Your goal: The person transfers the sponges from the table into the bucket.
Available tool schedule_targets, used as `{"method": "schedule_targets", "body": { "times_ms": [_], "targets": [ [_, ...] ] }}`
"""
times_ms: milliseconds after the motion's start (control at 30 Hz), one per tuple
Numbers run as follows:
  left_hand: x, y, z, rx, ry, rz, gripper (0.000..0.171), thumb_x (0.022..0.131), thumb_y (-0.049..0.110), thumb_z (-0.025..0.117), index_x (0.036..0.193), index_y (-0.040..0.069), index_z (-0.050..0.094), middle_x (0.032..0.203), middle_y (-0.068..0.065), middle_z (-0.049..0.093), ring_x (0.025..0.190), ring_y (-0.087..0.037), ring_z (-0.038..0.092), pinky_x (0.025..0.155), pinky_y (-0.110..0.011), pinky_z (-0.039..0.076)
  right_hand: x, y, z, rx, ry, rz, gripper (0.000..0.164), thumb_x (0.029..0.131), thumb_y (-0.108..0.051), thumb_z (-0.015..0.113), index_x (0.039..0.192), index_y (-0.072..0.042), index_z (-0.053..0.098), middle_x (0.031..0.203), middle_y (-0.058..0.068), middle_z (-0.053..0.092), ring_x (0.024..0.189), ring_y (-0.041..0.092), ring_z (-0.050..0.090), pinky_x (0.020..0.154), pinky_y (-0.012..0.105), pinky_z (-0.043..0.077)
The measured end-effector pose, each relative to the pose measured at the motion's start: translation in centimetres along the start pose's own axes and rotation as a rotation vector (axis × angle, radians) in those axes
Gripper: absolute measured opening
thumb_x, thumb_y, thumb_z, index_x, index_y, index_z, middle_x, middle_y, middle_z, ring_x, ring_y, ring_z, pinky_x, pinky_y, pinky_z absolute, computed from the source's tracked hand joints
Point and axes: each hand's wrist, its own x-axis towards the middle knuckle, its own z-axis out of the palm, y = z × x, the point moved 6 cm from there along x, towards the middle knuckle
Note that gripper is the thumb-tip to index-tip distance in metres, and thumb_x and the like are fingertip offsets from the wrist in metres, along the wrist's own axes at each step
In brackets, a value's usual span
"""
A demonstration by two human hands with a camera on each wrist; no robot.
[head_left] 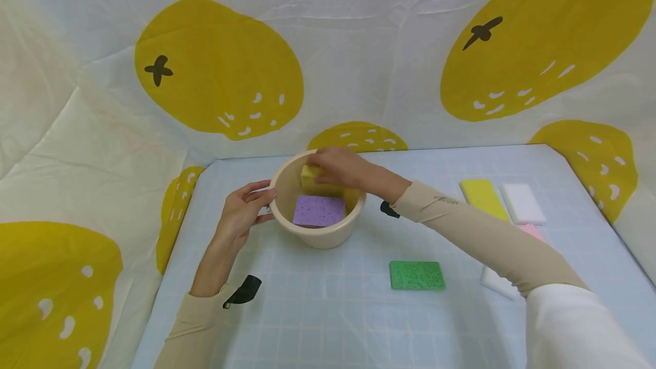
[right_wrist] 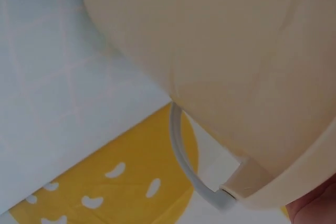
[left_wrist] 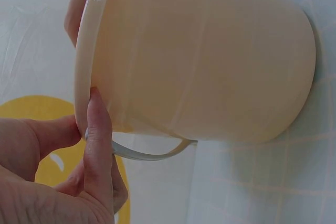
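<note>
A cream plastic bucket (head_left: 328, 239) stands at the back middle of the table. My left hand (head_left: 241, 209) pinches its rim on the left side, thumb and fingers on either side of the edge, as the left wrist view shows close up. Reaching over the rim from the right, my right hand (head_left: 343, 168) holds a yellow sponge (head_left: 310, 178) inside the bucket near its far wall; some fingers are hidden behind the hand. Below that, a purple sponge (head_left: 319, 210) lies in the bucket. The bucket's grey handle (left_wrist: 152, 155) hangs down behind it.
A green sponge (head_left: 417, 275) lies right of the bucket, nearer me. Farther right are a yellow sponge (head_left: 484, 199), a white sponge (head_left: 524, 204), a pink piece (head_left: 534, 231) and another white piece (head_left: 498, 283), partly under my right sleeve. A lemon-print cloth (head_left: 359, 73) rises behind the table.
</note>
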Motion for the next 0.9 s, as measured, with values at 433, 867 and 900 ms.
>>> {"method": "schedule_targets", "body": {
  "times_ms": [433, 867, 900],
  "targets": [
    [-0.3, 0.3, 0.3, 0.019, 0.001, -0.008, 0.048, 0.098, 0.024, 0.073, 0.141, 0.007, 0.059, 0.127, -0.014, 0.063, 0.094, -0.015, 0.066, 0.076, -0.031, 0.064, -0.5, 0.0, -0.3, -0.025, 0.030, -0.009, 0.034, 0.095, -0.021, 0.077, 0.123, -0.005, 0.069, 0.122, 0.016, 0.065, 0.107, 0.029, 0.061, 0.094, 0.038, 0.056],
    [-0.4, 0.3, 0.2, 0.033, 0.010, -0.012, 0.049, 0.098, 0.025, 0.073, 0.141, 0.007, 0.059, 0.127, -0.014, 0.063, 0.095, -0.015, 0.065, 0.076, -0.030, 0.063, -2.4, 0.4, -2.2, 0.031, 0.118, -0.071, 0.026, 0.097, -0.011, 0.071, 0.119, 0.001, 0.067, 0.113, 0.016, 0.067, 0.100, 0.029, 0.066, 0.086, 0.038, 0.059],
    [-0.4, 0.2, 0.2, 0.034, 0.009, -0.012, 0.049, 0.098, 0.025, 0.073, 0.141, 0.007, 0.059, 0.127, -0.015, 0.063, 0.095, -0.015, 0.066, 0.076, -0.030, 0.063, -2.6, 0.5, -2.3, 0.032, 0.123, -0.070, 0.025, 0.097, -0.011, 0.071, 0.119, 0.001, 0.067, 0.113, 0.015, 0.067, 0.100, 0.029, 0.066, 0.086, 0.038, 0.059]
  ]
}}
